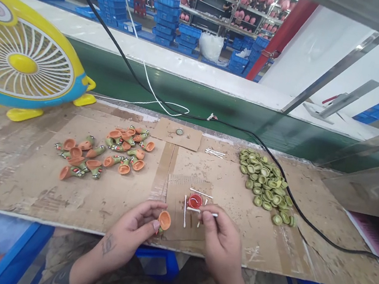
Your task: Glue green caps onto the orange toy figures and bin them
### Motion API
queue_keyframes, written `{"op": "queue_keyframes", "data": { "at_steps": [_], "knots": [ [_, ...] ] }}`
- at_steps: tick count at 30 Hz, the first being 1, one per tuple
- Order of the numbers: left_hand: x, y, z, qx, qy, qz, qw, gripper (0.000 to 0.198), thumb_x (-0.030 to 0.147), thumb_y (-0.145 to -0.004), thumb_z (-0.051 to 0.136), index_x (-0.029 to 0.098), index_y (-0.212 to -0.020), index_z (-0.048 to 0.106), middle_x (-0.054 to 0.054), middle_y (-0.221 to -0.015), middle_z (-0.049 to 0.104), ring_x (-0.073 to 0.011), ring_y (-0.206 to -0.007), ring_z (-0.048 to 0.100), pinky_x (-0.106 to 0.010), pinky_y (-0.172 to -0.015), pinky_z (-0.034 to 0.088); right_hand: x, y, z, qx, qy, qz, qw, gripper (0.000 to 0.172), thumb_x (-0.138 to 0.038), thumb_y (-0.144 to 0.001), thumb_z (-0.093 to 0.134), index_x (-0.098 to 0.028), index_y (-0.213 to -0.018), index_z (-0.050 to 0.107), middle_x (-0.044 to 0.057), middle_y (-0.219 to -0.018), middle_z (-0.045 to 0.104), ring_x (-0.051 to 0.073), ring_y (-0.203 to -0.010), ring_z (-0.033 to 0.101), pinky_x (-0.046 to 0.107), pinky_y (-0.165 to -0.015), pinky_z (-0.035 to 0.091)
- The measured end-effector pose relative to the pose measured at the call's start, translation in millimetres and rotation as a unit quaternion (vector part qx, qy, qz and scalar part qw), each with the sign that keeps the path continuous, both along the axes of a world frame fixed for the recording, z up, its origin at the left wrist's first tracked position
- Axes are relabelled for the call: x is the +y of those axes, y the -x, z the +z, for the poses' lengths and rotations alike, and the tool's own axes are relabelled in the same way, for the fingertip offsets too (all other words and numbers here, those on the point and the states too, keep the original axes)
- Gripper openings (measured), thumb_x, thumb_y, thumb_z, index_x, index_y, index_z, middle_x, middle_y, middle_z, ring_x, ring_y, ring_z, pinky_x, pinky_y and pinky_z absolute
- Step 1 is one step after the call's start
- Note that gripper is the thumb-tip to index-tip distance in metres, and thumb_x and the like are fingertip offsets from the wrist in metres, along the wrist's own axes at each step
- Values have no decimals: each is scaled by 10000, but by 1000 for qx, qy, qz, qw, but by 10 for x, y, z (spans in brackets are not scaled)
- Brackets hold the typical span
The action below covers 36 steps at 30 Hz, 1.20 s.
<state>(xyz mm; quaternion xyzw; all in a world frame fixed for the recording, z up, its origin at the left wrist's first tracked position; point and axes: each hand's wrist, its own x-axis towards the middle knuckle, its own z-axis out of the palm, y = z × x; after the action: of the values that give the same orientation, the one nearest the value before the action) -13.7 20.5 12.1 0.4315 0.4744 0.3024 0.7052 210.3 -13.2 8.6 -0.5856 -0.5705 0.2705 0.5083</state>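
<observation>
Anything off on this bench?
Yes: the black cable runs loose over the cardboard worktop, along the edge of the pile of green pieces, where it might snag them. The cardboard is also stained and scuffed. The red pot stands upright.

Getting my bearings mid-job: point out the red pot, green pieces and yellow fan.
Red pot (189,201), head view: left rim.
Green pieces (265,180), head view: middle of the pile.
Yellow fan (23,64), head view: yellow center hub.
</observation>
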Motion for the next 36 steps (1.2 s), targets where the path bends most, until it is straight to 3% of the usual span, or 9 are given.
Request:
{"op": "queue_keyframes", "data": {
  "at_steps": [4,9,13,18,21,24,29,32,36],
  "knots": [
    [28,-28,16,-3,12,35,999,493,546,-798,799,192,-1116,671,-53,-965,697,-167,-764,647,-260,-611,524,129,-142,-100,-64,34,-26,997,213,-340,-1041,525,-232,-964,691,10,-917,742,163,-828,673,251,-755,483],
    [34,-29,-20,26,-19,34,999,584,419,-737,865,193,-1238,668,-101,-1140,706,-238,-1044,650,-305,-830,560,179,-157,-232,-93,57,-12,994,259,-358,-1049,486,-228,-970,695,28,-951,751,192,-889,684,282,-799,486],
    [28,-19,-26,46,-70,40,996,447,342,-755,845,197,-1142,676,-96,-1117,694,-238,-1051,638,-295,-816,559,188,-140,-289,-108,63,-2,992,269,-348,-1050,471,-221,-976,697,42,-978,751,207,-923,684,300,-823,488],
    [35,-20,19,40,-92,49,994,349,340,-780,819,184,-1059,680,-82,-1055,688,-176,-850,637,-260,-697,539,142,-148,-174,-86,17,-23,996,231,-325,-1050,494,-228,-974,689,24,-925,734,181,-854,680,276,-774,490],
    [42,-31,35,33,-102,55,993,362,316,-750,838,179,-1057,704,-108,-1153,690,-221,-980,656,-273,-747,546,109,-164,-85,-89,-3,-27,996,214,-309,-1043,510,-228,-971,694,29,-922,733,180,-836,678,279,-761,495],
    [45,-41,34,30,-104,50,993,348,290,-744,839,185,-1050,711,-99,-1098,707,-229,-977,661,-268,-717,536,88,-173,-53,-103,11,-19,994,218,-313,-1035,522,-221,-956,702,42,-922,743,193,-835,680,293,-759,501],
    [49,-55,12,26,-119,34,992,297,238,-735,835,181,-999,713,-98,-1085,708,-223,-952,674,-276,-734,544,-28,-70,-30,25,18,-37,999,188,-329,-1039,545,-237,-991,701,11,-846,698,156,-781,652,251,-728,506],
    [39,-64,12,23,-128,29,991,273,225,-741,829,182,-984,715,-97,-1078,701,-234,-1001,670,-290,-785,554,-111,66,24,116,36,24,992,179,-334,-1042,552,-239,-994,696,-7,-797,666,137,-757,638,227,-712,506],
    [16,-71,38,13,-126,15,992,261,222,-752,825,183,-987,717,-85,-1042,692,-222,-974,666,-286,-782,553,-138,193,69,150,60,88,983,204,-345,-1047,542,-228,-982,697,-3,-801,668,134,-761,639,228,-711,495]
  ]
}}
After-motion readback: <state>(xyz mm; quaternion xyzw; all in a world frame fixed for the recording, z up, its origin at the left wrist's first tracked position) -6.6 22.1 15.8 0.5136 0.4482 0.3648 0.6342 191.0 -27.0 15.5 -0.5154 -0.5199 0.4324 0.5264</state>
